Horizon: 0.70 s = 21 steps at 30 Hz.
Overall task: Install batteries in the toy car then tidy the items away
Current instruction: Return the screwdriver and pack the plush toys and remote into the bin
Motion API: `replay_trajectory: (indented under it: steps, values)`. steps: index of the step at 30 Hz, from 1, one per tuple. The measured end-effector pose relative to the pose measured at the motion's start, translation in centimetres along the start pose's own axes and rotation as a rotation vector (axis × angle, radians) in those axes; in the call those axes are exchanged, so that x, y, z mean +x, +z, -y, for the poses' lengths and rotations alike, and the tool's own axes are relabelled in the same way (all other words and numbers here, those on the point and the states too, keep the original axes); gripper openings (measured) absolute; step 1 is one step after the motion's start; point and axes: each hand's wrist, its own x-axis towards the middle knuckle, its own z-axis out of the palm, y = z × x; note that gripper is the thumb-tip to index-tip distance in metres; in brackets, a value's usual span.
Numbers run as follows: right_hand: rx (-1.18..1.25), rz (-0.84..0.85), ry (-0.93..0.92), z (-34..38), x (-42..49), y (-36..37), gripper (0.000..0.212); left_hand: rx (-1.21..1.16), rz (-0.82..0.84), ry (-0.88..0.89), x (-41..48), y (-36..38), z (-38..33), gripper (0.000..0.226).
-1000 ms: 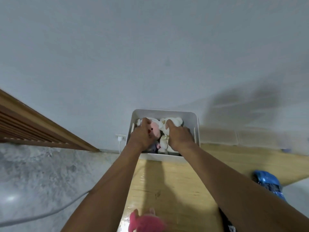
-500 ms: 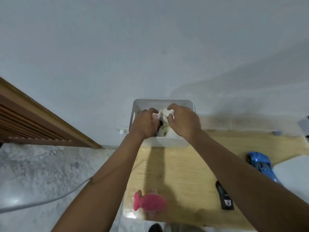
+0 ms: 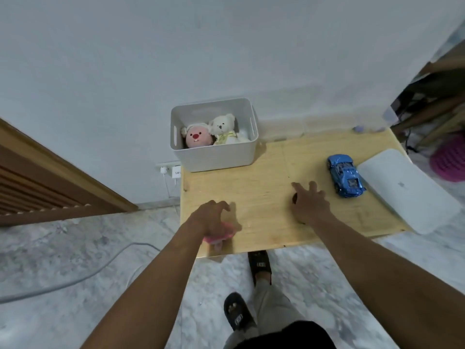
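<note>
Left hand [image 3: 214, 217] loosely curled over the pink toy [image 3: 221, 236] at the tabletop's [image 3: 251, 182] edge, right hand [image 3: 310, 204] spread; I risk nudging it off.

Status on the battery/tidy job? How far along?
Done: pink-faced plush and white teddy bear sit in the white bin. In hand: left hand hovers over the pink toy, right hand over a mostly hidden black object; neither gripped. Left: blue toy car out on the table; battery state not visible.
</note>
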Motion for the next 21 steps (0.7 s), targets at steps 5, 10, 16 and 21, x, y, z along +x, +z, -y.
replay_trajectory:
  steps: [5,10,16,21]
  values:
    - [0.062,-0.002,0.007,-1.9,-0.6,2.8,0.030,0.044,0.032,-0.045,0.1,4.1,2.2,0.066]
    - [0.263,-0.200,-0.061,-1.8,-1.9,3.3,0.037,-0.048,-0.095,-0.017,0.3,4.4,2.6,0.068]
    - [0.553,-0.590,-0.347,2.6,-0.5,-3.3,0.055,-0.325,-0.618,0.177,1.0,-3.8,-0.6,0.069]
    - [0.470,-0.595,-0.593,9.6,3.5,-11.7,0.052,-0.363,-0.911,0.212,2.0,-13.0,-3.2,0.055]
